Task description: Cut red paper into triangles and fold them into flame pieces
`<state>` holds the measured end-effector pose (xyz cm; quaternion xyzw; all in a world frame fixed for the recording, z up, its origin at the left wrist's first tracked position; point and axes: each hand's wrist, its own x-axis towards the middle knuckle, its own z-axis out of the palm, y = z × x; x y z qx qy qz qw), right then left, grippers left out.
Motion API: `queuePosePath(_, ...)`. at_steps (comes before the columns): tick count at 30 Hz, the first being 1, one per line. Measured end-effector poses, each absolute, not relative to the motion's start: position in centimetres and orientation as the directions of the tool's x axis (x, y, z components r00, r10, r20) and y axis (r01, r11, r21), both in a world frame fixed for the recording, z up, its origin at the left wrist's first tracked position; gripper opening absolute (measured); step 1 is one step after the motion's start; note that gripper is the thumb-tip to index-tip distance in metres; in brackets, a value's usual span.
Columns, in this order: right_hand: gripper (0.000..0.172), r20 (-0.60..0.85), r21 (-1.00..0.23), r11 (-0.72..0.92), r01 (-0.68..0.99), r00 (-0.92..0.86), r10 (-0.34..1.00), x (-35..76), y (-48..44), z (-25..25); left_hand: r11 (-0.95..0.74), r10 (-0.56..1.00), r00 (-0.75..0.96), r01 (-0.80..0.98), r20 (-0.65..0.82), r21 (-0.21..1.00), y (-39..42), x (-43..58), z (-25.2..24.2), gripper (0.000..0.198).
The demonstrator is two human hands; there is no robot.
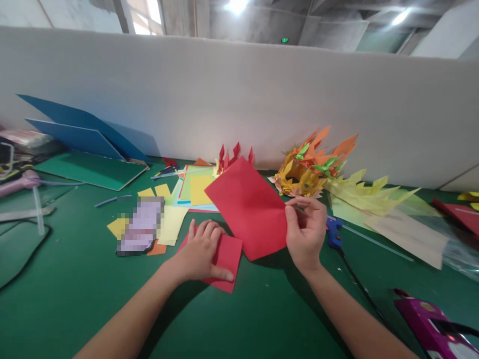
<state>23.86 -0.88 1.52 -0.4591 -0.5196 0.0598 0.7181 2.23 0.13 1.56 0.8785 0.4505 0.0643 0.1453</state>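
The right hand point(305, 229) pinches the large red paper sheet point(249, 207) by its right edge, thumb in front and fingers curled behind. The sheet is lifted off the green table mat point(75, 289) and tilted. Its long axis slants from far left to near right, one corner pointing up at the wall. The hand covers the sheet's near-right corner.

Just below the sheet, the left hand point(200, 252) lies flat with fingers together, pressing down a smaller red paper piece point(228, 254) and hiding much of it. Left of the sheet sits a blurred patch point(141, 225) I can't make out. To its right, a blue glue gun point(333, 233) peeks from behind the right hand. Further right and nearer, a purple plastic object point(430, 324) is cut off by the frame.
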Motion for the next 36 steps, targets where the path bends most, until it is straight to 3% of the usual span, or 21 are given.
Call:
queuePosePath(2,0.011,0.621,-0.783,0.517,0.346,0.49,0.612,23.8,-0.8,1.4,-0.498,0.845,0.532,0.752,0.05,0.432,0.3,2.4,1.5,0.076)
queuePosePath(5,0.012,0.462,-0.881,0.36,0.306,0.394,0.795,23.5,-0.7,0.7,-0.336,0.893,0.443,0.54,0.079,0.772,0.5,2.4,2.2,0.066)
queuePosePath(6,0.013,0.424,-0.894,0.33,0.302,0.332,0.843,23.3,-0.7,0.4,-0.253,0.902,0.426,0.406,0.063,0.878,0.6,2.4,2.6,0.062)
queuePosePath(8,0.015,0.38,-0.904,0.314,0.29,0.205,0.902,23.1,-0.6,-0.2,0.011,0.95,0.304,0.211,-0.076,0.977,0.8,2.2,3.5,0.05)
queuePosePath(11,0.021,0.295,-0.939,0.27,0.214,0.09,0.951,22.9,-0.5,-0.7,0.28,0.948,0.144,0.046,-0.283,0.959,0.9,2.1,4.6,0.038)
queuePosePath(15,0.037,0.207,-0.977,0.209,0.05,-0.042,0.977,22.9,-0.6,-0.6,0.358,0.925,0.156,-0.059,-0.346,0.932,1.1,2.1,5.0,0.041)
queuePosePath(18,0.043,0.2,-0.978,0.206,0.037,-0.119,0.973,22.9,-0.8,-0.2,0.337,0.911,0.262,-0.026,-0.319,0.941,1.0,1.9,4.5,0.051)
queuePosePath(22,0.028,0.145,-0.988,0.15,0.021,-0.147,0.978,22.8,-1.0,-0.1,0.311,0.883,0.38,-0.038,-0.274,0.95,0.9,1.6,4.0,0.048)
queuePosePath(26,0.03,0.083,-0.993,0.067,-0.101,-0.17,0.982,22.7,-0.9,-0.5,0.332,0.925,0.217,-0.064,-0.311,0.941,1.4,1.1,4.2,0.052)
queuePosePath(29,0.03,0.051,-0.992,0.025,-0.12,-0.219,0.974,22.7,-0.8,-0.6,0.267,0.952,0.143,0.047,-0.271,0.963,1.8,0.6,4.4,0.06)
queuePosePath(33,0.025,0.033,-0.998,0.019,-0.062,-0.231,0.972,22.7,-0.8,-0.6,0.108,0.946,0.285,0.169,-0.154,0.98,1.9,0.3,4.3,0.044)
queuePosePath(36,0.029,-0.006,-1.0,-0.01,-0.021,-0.184,0.983,22.7,-0.9,-0.6,0.143,0.903,0.375,0.196,-0.209,0.97,1.7,0.5,4.0,0.033)
